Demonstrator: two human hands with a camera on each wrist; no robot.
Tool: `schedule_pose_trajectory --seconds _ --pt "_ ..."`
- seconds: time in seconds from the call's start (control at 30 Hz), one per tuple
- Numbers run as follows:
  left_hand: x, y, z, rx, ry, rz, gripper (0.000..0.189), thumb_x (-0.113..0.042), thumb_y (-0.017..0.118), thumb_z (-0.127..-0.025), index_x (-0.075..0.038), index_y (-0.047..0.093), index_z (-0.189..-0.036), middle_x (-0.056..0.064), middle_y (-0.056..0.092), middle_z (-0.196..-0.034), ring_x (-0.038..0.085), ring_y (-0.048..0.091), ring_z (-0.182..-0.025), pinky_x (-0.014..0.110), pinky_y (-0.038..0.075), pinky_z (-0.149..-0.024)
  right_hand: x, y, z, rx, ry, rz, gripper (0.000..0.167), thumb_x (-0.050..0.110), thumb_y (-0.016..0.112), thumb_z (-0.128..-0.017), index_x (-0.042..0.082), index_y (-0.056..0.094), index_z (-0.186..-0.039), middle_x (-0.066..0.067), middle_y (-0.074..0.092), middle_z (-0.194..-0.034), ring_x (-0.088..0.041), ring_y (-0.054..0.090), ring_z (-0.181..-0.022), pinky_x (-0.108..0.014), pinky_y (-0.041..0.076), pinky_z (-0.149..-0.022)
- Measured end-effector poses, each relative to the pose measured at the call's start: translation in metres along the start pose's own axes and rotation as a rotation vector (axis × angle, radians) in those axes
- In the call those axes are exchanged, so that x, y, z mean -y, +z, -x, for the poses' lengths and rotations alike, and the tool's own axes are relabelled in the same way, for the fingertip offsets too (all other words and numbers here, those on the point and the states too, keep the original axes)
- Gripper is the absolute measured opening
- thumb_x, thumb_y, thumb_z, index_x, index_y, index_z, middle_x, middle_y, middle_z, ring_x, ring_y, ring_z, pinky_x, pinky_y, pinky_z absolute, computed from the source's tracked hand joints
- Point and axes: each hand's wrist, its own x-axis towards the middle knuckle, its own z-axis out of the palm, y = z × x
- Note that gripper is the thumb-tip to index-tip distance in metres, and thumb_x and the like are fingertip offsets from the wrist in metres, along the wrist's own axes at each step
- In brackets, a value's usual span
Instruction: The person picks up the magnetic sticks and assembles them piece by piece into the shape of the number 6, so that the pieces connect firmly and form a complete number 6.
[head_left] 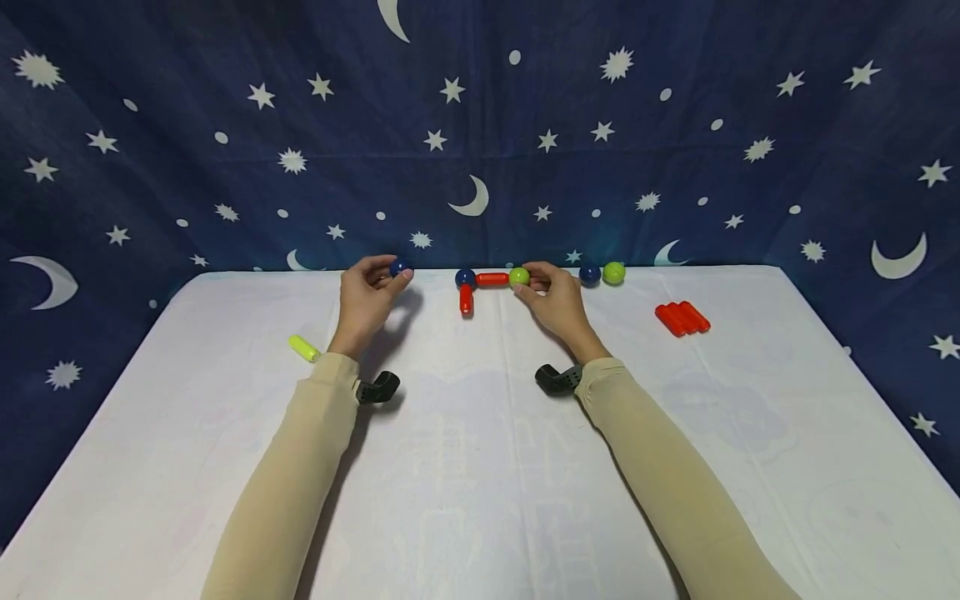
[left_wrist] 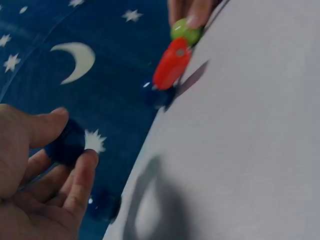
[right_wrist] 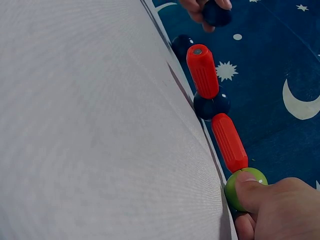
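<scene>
My left hand [head_left: 364, 307] pinches a dark blue ball [head_left: 399, 267] between thumb and fingers, raised above the table's far edge. A second blue ball [left_wrist: 103, 205] sits on the edge below it, hidden from the head view. With thumb and fingers my right hand [head_left: 558, 307] grips a lime-green ball [head_left: 518, 277]. A red rod [head_left: 492, 279] joins that ball to another blue ball [head_left: 465, 278]. From this blue ball juts a second red rod [right_wrist: 203, 72], its free end showing a metallic tip. The held blue ball is apart from this joined piece.
Right of my right hand, a blue ball [head_left: 589, 275] and a lime-green ball [head_left: 614, 273] sit at the far edge. Several red rods [head_left: 682, 318] lie side by side farther right. A yellow-green rod [head_left: 303, 348] lies beside my left wrist. A starry blue cloth [head_left: 480, 125] hangs behind the white table [head_left: 465, 467].
</scene>
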Motion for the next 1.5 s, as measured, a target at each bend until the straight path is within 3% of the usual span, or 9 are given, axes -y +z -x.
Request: schedule_pose_trajectory --seconds 0.2,0.4,0.7,1.0,1.3,1.5 --pt "0.0 0.008 0.013 0.196 -0.012 -0.064 0.039 -0.013 0.075 -0.094 0.003 0.064 -0.128 0.018 0.065 -0.118 0.024 0.062 -0.103 0.024 0.051 -0.084 0.0 0.001 -0.001 -0.003 -0.005 -0.004 0.041 0.011 0.074 -0.094 0.0 0.063 -0.132 -0.015 0.068 -0.117 -0.024 0.062 -0.103 -0.036 0.053 -0.092" --pt "0.006 0.012 0.02 0.289 -0.026 -0.111 0.038 -0.016 0.077 -0.092 0.001 0.068 -0.124 0.018 0.068 -0.115 0.027 0.063 -0.099 0.029 0.05 -0.084 0.0 0.002 -0.001 0.002 -0.009 -0.003 0.041 0.011 0.074 -0.094 0.0 0.063 -0.132 -0.015 0.067 -0.118 -0.024 0.062 -0.104 -0.035 0.053 -0.093" --pt "0.012 0.017 0.022 0.344 -0.019 -0.187 0.034 -0.013 0.079 -0.09 0.004 0.071 -0.118 0.014 0.068 -0.094 0.02 0.057 -0.081 0.021 0.046 -0.067 0.001 0.002 -0.002 -0.001 -0.009 0.01 0.041 0.012 0.074 -0.094 0.0 0.064 -0.132 -0.014 0.068 -0.118 -0.024 0.062 -0.103 -0.035 0.053 -0.092" --pt "0.012 0.016 0.022 0.405 -0.019 -0.184 0.036 -0.014 0.081 -0.088 0.001 0.072 -0.12 0.012 0.071 -0.102 0.021 0.061 -0.086 0.022 0.05 -0.072 0.001 0.0 -0.001 0.005 0.003 0.013 0.041 0.012 0.074 -0.095 0.001 0.063 -0.133 -0.014 0.067 -0.12 -0.024 0.062 -0.104 -0.035 0.053 -0.093" --pt "0.012 0.018 0.024 0.497 -0.013 -0.113 0.03 -0.006 0.079 -0.088 0.001 0.073 -0.117 0.012 0.072 -0.102 0.021 0.064 -0.086 0.021 0.052 -0.07 -0.002 0.0 -0.001 0.005 0.001 0.007 0.041 0.012 0.074 -0.094 0.001 0.064 -0.132 -0.014 0.067 -0.12 -0.024 0.062 -0.104 -0.036 0.053 -0.093" --pt "0.014 0.02 0.025 0.508 0.0 -0.092 0.031 -0.007 0.08 -0.088 0.002 0.073 -0.117 0.014 0.073 -0.103 0.021 0.065 -0.087 0.02 0.053 -0.073 -0.001 0.0 -0.001 0.005 0.004 0.001 0.041 0.011 0.074 -0.094 0.001 0.063 -0.132 -0.013 0.067 -0.119 -0.024 0.062 -0.103 -0.035 0.052 -0.093"
